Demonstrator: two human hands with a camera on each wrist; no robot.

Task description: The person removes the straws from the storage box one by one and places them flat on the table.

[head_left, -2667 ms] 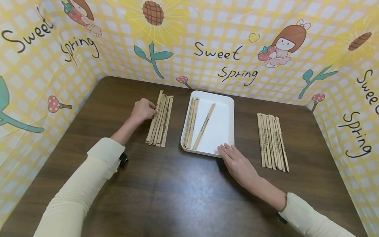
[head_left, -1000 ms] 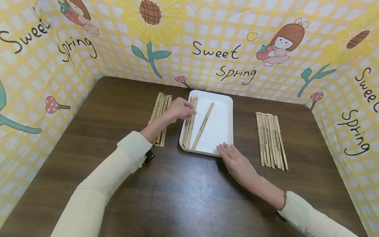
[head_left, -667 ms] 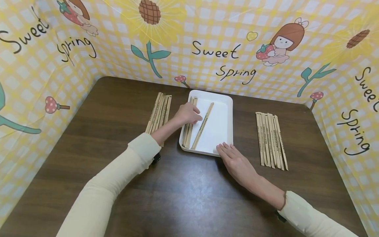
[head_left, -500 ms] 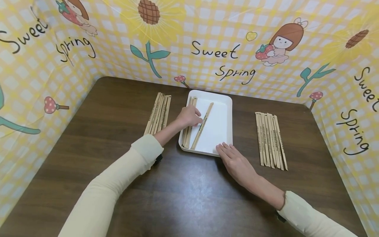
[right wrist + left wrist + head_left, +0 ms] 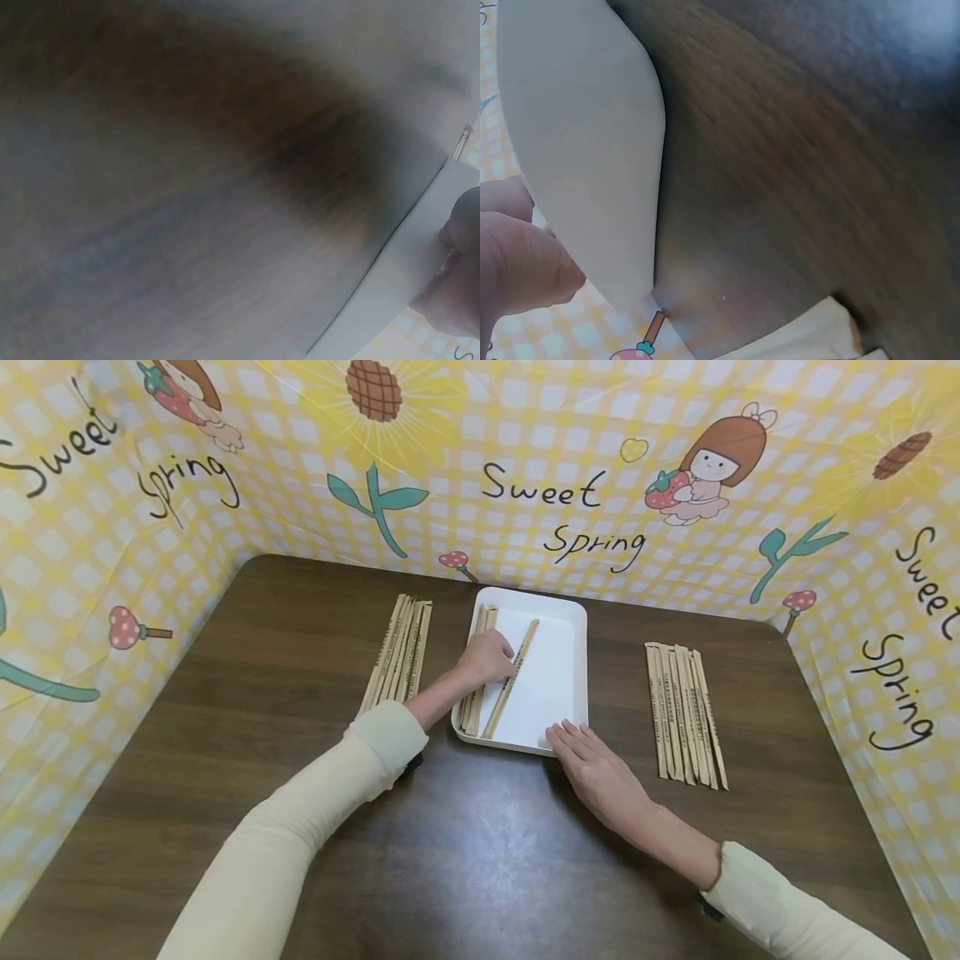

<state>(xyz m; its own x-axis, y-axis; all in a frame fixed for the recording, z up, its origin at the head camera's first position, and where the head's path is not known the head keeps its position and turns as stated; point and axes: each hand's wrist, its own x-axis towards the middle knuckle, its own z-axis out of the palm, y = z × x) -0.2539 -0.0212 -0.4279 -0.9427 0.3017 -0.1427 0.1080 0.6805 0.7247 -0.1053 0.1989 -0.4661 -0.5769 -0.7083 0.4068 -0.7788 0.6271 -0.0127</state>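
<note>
In the head view a white tray [image 5: 555, 693] stands mid-table. My left hand [image 5: 486, 657] is over its left half, fingers bent, pinching a single slanted paper-wrapped straw [image 5: 500, 703] near its middle. Beside it, along the left wall, lie several more wrapped straws [image 5: 470, 710], partly hidden by the hand. My right hand [image 5: 600, 772] rests with straight fingers on the tray's near right corner. In the left wrist view, the left hand's fingers [image 5: 529, 266] show behind the tray wall [image 5: 585, 150], which hides their contact. The right wrist view is blurred, with fingertips [image 5: 457, 277] at the tray rim.
Left of the tray lies a pile of paper-wrapped straws [image 5: 401, 643], its near end behind the left sleeve [image 5: 352, 777]. Another row of them [image 5: 684, 714] lies on the right of the dark wooden table [image 5: 480, 852]. A patterned cloth [image 5: 540, 443] hangs around the table's back and sides.
My left hand has come from the left pile rightward over the tray, then slightly nearer to me, its fingers closing at the slanted straw. My right hand stays at the tray's corner.
</note>
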